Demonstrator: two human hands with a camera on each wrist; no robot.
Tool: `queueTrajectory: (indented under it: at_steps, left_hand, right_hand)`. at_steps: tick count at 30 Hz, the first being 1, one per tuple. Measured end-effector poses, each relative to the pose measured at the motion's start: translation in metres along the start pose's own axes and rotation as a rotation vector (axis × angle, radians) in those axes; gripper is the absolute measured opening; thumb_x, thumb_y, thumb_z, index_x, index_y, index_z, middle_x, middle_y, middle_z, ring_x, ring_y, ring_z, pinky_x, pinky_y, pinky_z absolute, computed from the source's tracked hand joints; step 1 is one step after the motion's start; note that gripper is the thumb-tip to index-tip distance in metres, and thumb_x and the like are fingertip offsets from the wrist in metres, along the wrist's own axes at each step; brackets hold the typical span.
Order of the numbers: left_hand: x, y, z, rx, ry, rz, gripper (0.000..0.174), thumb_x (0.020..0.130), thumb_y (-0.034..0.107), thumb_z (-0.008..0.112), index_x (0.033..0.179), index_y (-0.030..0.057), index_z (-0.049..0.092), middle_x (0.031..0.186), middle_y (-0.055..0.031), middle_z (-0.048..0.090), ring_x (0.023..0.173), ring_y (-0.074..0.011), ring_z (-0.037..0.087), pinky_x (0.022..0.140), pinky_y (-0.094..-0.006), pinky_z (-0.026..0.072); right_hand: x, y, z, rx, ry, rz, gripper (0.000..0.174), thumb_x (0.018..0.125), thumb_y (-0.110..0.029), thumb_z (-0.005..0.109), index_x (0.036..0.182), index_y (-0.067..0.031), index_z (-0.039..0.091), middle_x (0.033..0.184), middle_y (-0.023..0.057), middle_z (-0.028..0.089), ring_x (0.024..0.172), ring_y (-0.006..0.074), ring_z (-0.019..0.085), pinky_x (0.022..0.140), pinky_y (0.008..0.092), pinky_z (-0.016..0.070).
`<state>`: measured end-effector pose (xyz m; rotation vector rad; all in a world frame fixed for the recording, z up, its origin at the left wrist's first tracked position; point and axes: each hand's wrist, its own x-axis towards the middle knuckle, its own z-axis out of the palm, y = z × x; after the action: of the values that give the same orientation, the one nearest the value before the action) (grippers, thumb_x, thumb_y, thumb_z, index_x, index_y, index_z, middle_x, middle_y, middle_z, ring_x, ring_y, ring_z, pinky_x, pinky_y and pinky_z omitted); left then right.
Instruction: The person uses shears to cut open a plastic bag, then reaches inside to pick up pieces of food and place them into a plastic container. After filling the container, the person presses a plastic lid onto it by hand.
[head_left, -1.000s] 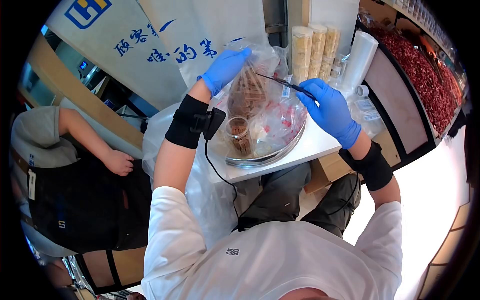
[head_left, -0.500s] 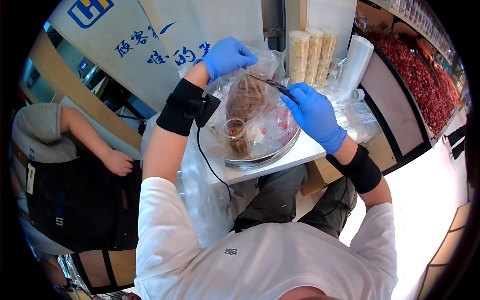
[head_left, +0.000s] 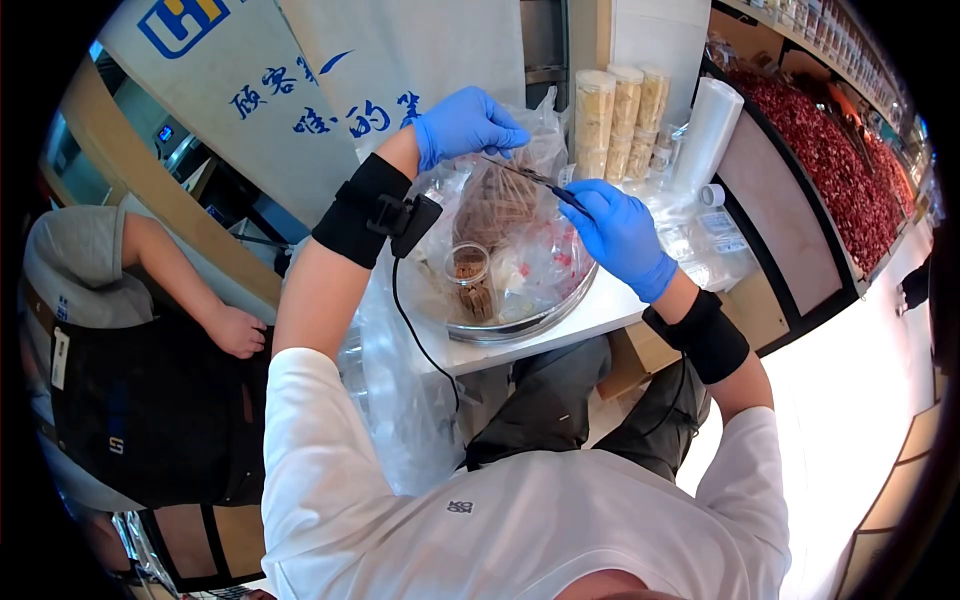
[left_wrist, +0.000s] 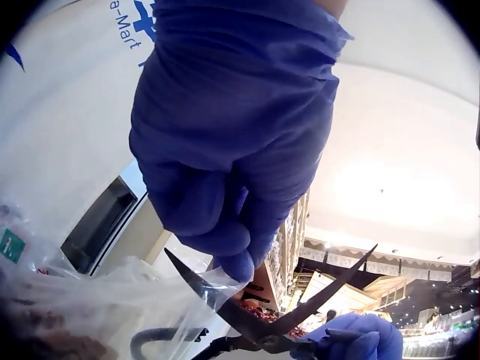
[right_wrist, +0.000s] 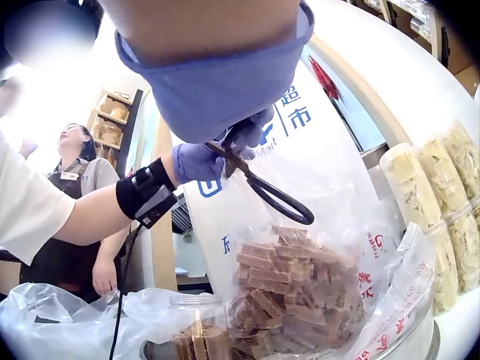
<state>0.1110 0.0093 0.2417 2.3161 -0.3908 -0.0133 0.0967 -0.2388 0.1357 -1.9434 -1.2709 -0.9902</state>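
Note:
My gloved left hand [head_left: 468,130] pinches the top of a clear plastic bag [left_wrist: 154,289] between thumb and fingers. The bag stands on a round metal tray [head_left: 535,328] and holds brown stick-shaped pieces [right_wrist: 296,292]. In my gloved right hand [head_left: 620,238] I grip black-handled scissors [head_left: 540,178], pointed toward the left hand. Their blades [left_wrist: 330,298] are spread just below the left fingertips, and one blade overlaps the stretched film in the left wrist view. A clear cup [head_left: 470,265] with more brown sticks sits at the tray's near left.
Tall clear tubs [head_left: 595,120] of pale contents stand behind the tray, beside an upright roll of plastic [head_left: 710,130]. A bin of dark red goods [head_left: 805,145] is at the right. Another person's arm [head_left: 180,280] shows at the left, and a cardboard box [head_left: 630,360] lies under the table [head_left: 620,305].
My right hand has brought the scissors leftward, closer to the left hand. The left hand has shifted slightly right, still pinching the bag top.

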Motion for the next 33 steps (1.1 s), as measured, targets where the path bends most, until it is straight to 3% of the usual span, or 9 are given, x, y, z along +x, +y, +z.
queueTrajectory:
  at_steps: [10,12,21,25,26,27,29,33]
  left_hand:
    - [-0.002,-0.007,-0.007,0.048,-0.035,0.005,0.025,0.084,0.022,0.074,0.098,0.0019,0.074,0.080,-0.0073,0.072,0.067,-0.0096,0.064,0.063,-0.0235,0.0511]
    - [-0.003,-0.014,-0.006,-0.005,0.015,0.016,0.028,0.080,0.032,0.076,0.087,0.0049,0.077,0.072,-0.0036,0.070,0.061,-0.0098,0.056,0.059,-0.0254,0.0465]
    - [-0.006,-0.019,-0.004,-0.029,0.019,0.033,0.026,0.080,0.030,0.076,0.088,0.0052,0.077,0.072,-0.0031,0.070,0.061,-0.0100,0.057,0.060,-0.0253,0.0474]
    - [0.000,-0.023,-0.008,-0.097,0.091,-0.043,0.024,0.081,0.028,0.076,0.089,0.0051,0.077,0.072,-0.0032,0.069,0.059,-0.0099,0.056,0.057,-0.0252,0.0474]
    - [0.001,-0.021,-0.009,-0.071,0.075,-0.018,0.024,0.082,0.023,0.074,0.094,0.0029,0.075,0.075,-0.0053,0.070,0.062,-0.0101,0.059,0.060,-0.0250,0.0494]
    - [0.002,-0.018,-0.008,-0.042,0.053,0.008,0.024,0.084,0.019,0.073,0.099,0.0008,0.074,0.079,-0.0074,0.071,0.064,-0.0102,0.062,0.063,-0.0248,0.0515]
    - [-0.002,-0.015,-0.009,-0.033,0.046,0.014,0.024,0.084,0.019,0.072,0.100,0.0007,0.074,0.079,-0.0074,0.071,0.064,-0.0102,0.062,0.064,-0.0247,0.0514]
    - [-0.005,-0.016,-0.008,-0.057,0.054,-0.037,0.024,0.084,0.019,0.073,0.099,0.0009,0.074,0.078,-0.0070,0.071,0.064,-0.0100,0.061,0.064,-0.0241,0.0503]
  right_hand:
    - [-0.001,0.001,0.008,-0.022,0.006,-0.088,0.016,0.085,-0.021,0.069,0.093,-0.0095,0.061,0.092,0.0056,0.062,0.067,0.0261,0.061,0.056,0.0351,0.0499]
    - [-0.005,0.001,0.004,-0.053,0.025,-0.116,0.020,0.083,-0.020,0.071,0.097,-0.0093,0.061,0.095,0.0043,0.063,0.068,0.0249,0.062,0.057,0.0347,0.0501]
    - [-0.038,0.015,-0.023,-0.007,-0.047,-0.102,0.028,0.081,-0.015,0.072,0.105,-0.0060,0.062,0.103,0.0079,0.066,0.075,0.0280,0.064,0.064,0.0352,0.0527]
    - [-0.038,-0.009,-0.036,0.051,-0.019,-0.206,0.019,0.078,-0.010,0.072,0.091,-0.0042,0.060,0.103,0.0099,0.067,0.073,0.0296,0.065,0.062,0.0352,0.0526]
    - [-0.033,-0.013,-0.036,0.057,-0.073,-0.127,0.018,0.078,-0.010,0.072,0.087,-0.0044,0.058,0.100,0.0101,0.067,0.070,0.0296,0.064,0.060,0.0351,0.0521]
    - [-0.033,-0.005,-0.031,0.082,0.033,-0.108,0.016,0.080,-0.009,0.072,0.090,-0.0041,0.060,0.095,0.0101,0.067,0.067,0.0289,0.064,0.059,0.0350,0.0513]
    - [-0.033,0.001,-0.036,0.093,0.022,0.117,0.015,0.082,-0.009,0.070,0.094,-0.0039,0.062,0.091,0.0106,0.066,0.066,0.0279,0.063,0.058,0.0345,0.0511]
    - [-0.022,0.010,-0.037,0.012,0.068,0.088,0.015,0.085,-0.012,0.068,0.096,-0.0035,0.063,0.090,0.0101,0.066,0.066,0.0279,0.064,0.059,0.0332,0.0522]
